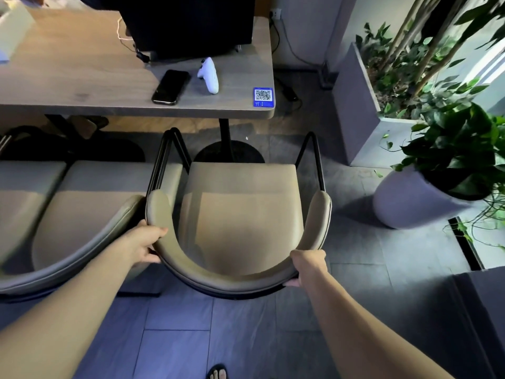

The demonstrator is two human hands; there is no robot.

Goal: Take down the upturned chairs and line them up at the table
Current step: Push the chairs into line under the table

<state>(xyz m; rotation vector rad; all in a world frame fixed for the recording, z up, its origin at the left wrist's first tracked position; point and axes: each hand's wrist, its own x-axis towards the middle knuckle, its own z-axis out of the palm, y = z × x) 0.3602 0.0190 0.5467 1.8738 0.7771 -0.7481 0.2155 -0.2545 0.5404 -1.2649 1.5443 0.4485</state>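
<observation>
Two hands, left hand (144, 246) and right hand (306, 265), grip one chair (240, 212) beside a second chair (82, 214).

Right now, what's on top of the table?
On the table: a phone, a white controller, a QR sticker and a dark screen, which hides whatever lies behind it.

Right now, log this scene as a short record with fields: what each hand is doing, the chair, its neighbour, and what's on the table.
left hand: gripping the curved backrest of the held chair, fingers wrapped over its left side
right hand: gripping the same backrest on its right side
held chair: upright on the floor, seat facing the table
neighbouring chair: upright, immediately to the left, armrests close together
on table: phone, white controller, QR code card, dark monitor
beside chair: potted plant on the right
</observation>
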